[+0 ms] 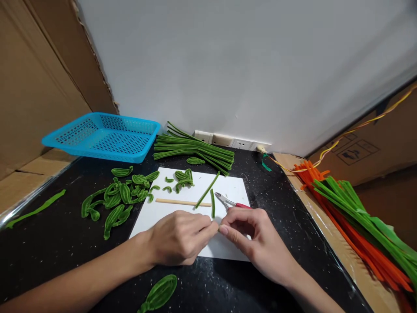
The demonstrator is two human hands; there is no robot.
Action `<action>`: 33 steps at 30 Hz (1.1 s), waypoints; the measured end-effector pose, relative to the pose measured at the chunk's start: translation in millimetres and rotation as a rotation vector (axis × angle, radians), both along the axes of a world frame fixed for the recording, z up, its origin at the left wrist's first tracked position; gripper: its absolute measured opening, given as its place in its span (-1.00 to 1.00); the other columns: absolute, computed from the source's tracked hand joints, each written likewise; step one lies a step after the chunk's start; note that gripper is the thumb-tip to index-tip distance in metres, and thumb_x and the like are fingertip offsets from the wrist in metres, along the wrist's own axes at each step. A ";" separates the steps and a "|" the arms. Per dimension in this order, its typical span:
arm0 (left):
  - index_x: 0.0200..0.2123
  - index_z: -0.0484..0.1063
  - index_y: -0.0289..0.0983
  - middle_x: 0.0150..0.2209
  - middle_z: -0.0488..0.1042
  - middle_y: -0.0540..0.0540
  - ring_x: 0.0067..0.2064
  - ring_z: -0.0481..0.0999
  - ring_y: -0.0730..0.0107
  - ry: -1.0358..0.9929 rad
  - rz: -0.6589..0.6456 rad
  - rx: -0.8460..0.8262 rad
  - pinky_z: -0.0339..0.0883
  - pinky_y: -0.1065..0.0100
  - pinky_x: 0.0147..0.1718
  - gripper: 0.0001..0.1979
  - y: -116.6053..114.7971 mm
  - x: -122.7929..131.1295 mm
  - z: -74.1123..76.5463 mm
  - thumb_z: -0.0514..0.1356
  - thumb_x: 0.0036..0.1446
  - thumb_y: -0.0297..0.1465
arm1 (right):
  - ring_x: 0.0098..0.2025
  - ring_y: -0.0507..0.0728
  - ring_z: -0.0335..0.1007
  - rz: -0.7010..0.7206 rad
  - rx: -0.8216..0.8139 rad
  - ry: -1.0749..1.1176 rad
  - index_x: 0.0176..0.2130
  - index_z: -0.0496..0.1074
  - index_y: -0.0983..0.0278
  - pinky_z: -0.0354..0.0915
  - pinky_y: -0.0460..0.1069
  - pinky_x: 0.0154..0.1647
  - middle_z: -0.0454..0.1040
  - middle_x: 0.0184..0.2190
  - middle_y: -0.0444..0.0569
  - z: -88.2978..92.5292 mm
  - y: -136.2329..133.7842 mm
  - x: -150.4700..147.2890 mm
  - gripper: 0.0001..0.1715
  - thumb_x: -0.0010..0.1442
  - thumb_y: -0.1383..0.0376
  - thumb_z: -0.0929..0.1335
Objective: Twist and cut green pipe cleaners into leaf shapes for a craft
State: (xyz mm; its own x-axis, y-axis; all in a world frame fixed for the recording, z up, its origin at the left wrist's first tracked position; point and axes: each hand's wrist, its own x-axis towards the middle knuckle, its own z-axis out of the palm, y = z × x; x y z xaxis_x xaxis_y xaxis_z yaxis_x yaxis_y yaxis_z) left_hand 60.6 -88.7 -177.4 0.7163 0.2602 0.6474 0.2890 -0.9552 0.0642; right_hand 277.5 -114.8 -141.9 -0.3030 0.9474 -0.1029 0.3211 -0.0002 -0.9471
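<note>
My left hand [184,237] is closed over the white sheet [146,217], its fingertips pinched toward my right hand [249,232]. Between the two sets of fingertips a tiny green bit shows, probably pipe cleaner; most of it is hidden. The right thumb and index finger are pinched together on it. Just beyond my hands lie a short green pipe cleaner piece [213,203] and a longer one [207,190], which crosses a thin wooden stick [176,201]. Cutting pliers [230,201] with red handles rest beside my right hand, partly covered by it.
Several green pipe cleaner leaves [125,193] are heaped left of the sheet; one leaf [161,292] lies near the front. A bundle of green pipe cleaners [192,150] and a blue basket [148,150] stand at the back. Orange pipe cleaners [348,239] and green strips lie right.
</note>
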 end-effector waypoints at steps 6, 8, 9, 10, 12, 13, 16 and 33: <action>-0.39 0.53 -0.40 -0.50 0.42 -0.16 -0.52 0.33 0.29 0.089 -0.088 0.282 0.12 0.23 -0.62 -0.75 -5.5 -0.5 13.6 0.06 0.21 -0.61 | -0.69 -0.09 0.04 -0.003 -0.520 0.405 -0.42 0.47 0.31 -0.01 -0.15 -0.78 0.32 -0.58 -0.21 -8.1 -4.1 -0.5 -0.50 0.00 0.00 0.62; -0.39 0.53 -0.39 -0.51 0.41 -0.14 -0.53 0.30 0.30 0.051 -0.064 0.179 0.10 0.23 -0.62 -0.74 -6.9 -0.7 13.7 0.06 0.21 -0.62 | -0.69 -0.08 0.07 -0.006 -0.468 0.429 -0.42 0.48 0.32 0.08 -0.15 -0.78 0.33 -0.58 -0.20 -11.0 -4.9 -3.0 -0.53 0.05 0.00 0.60; -0.38 0.54 -0.39 -0.52 0.39 -0.11 -0.54 0.28 0.33 0.009 -0.043 0.072 0.09 0.25 -0.62 -0.74 -6.8 -0.7 13.2 0.06 0.23 -0.62 | -0.68 -0.06 0.14 0.006 -0.375 0.395 -0.41 0.50 0.32 0.15 -0.13 -0.76 0.34 -0.58 -0.19 -12.0 -5.3 -4.2 -0.55 0.12 0.01 0.57; -0.39 0.53 -0.38 -0.53 0.37 -0.08 -0.54 0.26 0.37 -0.038 -0.018 -0.070 0.08 0.27 -0.61 -0.73 -6.4 -0.7 12.5 0.06 0.27 -0.61 | -0.65 -0.03 0.23 0.018 -0.235 0.330 -0.40 0.52 0.32 0.25 -0.11 -0.70 0.37 -0.56 -0.16 -12.6 -5.5 -5.1 -0.59 0.19 0.04 0.53; -0.42 0.53 -0.35 -0.54 0.34 -0.03 -0.53 0.25 0.44 -0.130 0.013 -0.415 0.09 0.34 -0.57 -0.70 -4.2 -0.8 11.9 0.08 0.33 -0.56 | -0.50 0.04 0.43 0.026 0.136 0.128 -0.31 0.57 0.31 0.42 -0.07 -0.51 0.49 -0.45 -0.07 -12.9 -5.6 -5.1 -0.73 0.33 0.15 0.45; -0.43 0.53 -0.35 -0.54 0.34 -0.02 -0.51 0.26 0.46 -0.166 0.018 -0.593 0.10 0.38 -0.55 -0.69 -2.8 -1.1 12.1 0.10 0.35 -0.52 | -0.41 0.07 0.49 0.024 0.326 0.025 -0.24 0.59 0.30 0.47 -0.05 -0.41 0.53 -0.37 -0.03 -12.8 -5.3 -4.2 -0.80 0.37 0.23 0.41; -0.43 0.57 -0.35 -0.52 0.39 -0.03 -0.47 0.31 0.48 -0.276 0.010 -1.057 0.12 0.43 -0.51 -0.68 1.5 -2.1 14.1 0.17 0.37 -0.38 | -0.24 0.10 0.55 0.041 0.757 -0.171 -0.06 0.57 0.29 0.52 -0.02 -0.22 0.58 -0.19 0.07 -13.8 -2.6 1.3 -0.81 0.40 0.41 0.35; -0.39 0.59 -0.36 -0.55 0.33 0.00 -0.51 0.26 0.50 -0.160 -0.113 -1.083 0.12 0.43 -0.54 -0.74 6.0 -6.1 17.5 0.19 0.33 -0.40 | -0.44 0.05 0.37 0.071 0.594 -0.056 -0.32 0.52 0.29 0.31 -0.07 -0.43 0.47 -0.46 -0.04 -15.4 -6.6 -7.1 -0.80 0.37 0.38 0.36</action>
State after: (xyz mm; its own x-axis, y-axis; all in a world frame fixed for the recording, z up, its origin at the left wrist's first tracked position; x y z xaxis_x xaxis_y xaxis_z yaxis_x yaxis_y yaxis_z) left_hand 54.5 -82.8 -159.9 0.6999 0.6845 0.2039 0.1167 -0.3912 0.9129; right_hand 270.5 -121.3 -157.3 -0.3771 0.8254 0.4202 0.3500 0.5471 -0.7604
